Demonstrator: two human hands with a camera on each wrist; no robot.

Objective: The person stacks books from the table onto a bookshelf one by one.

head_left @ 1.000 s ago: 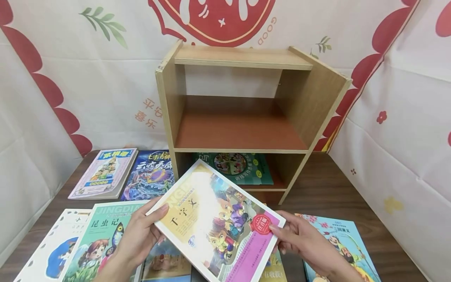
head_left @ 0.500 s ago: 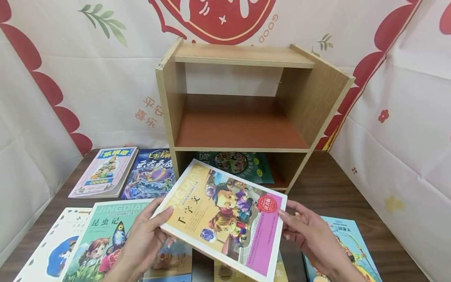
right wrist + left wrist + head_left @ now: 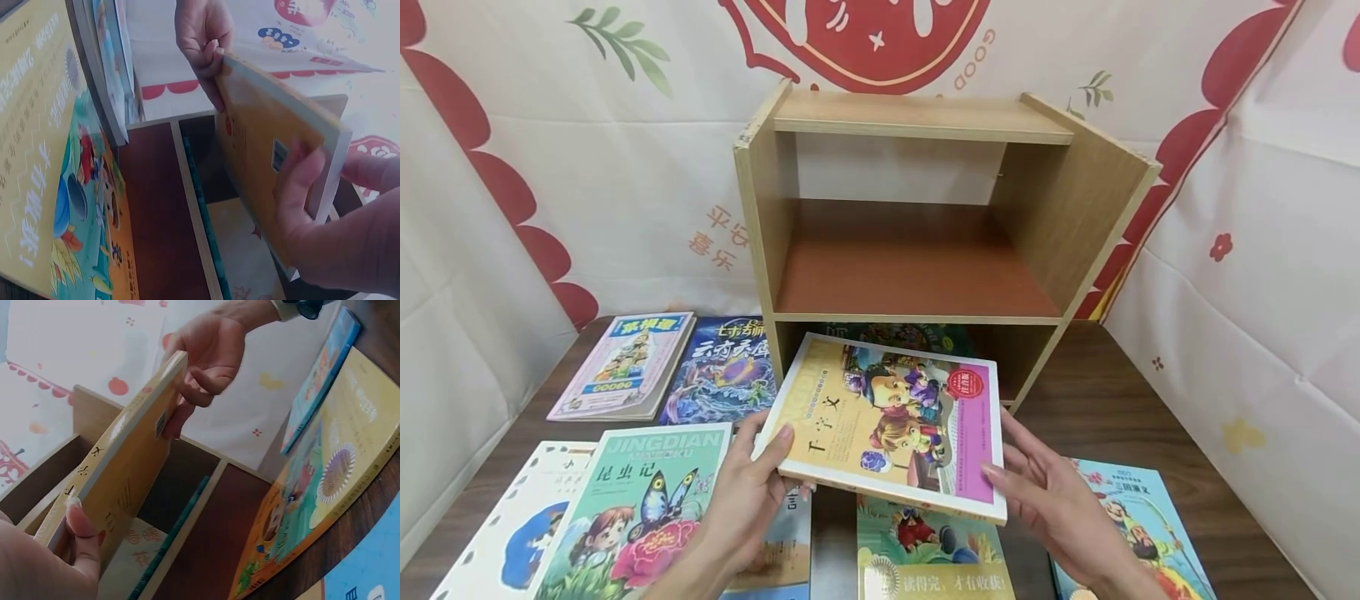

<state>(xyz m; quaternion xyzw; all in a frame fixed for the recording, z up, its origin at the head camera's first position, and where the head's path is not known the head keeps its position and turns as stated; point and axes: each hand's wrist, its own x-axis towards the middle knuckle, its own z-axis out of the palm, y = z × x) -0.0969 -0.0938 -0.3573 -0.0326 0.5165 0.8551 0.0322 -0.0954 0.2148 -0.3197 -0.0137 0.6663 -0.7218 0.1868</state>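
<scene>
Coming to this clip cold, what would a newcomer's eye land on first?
Probably the yellow-and-purple book, near the middle of the head view, held at opposite ends by the left hand and right hand. Next, the wooden shelf unit behind it, with a green book in its second compartment from the top. Then the large red emblem above the unit.

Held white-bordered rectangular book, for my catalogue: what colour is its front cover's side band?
The side band is magenta, clearest in the head view.
</scene>
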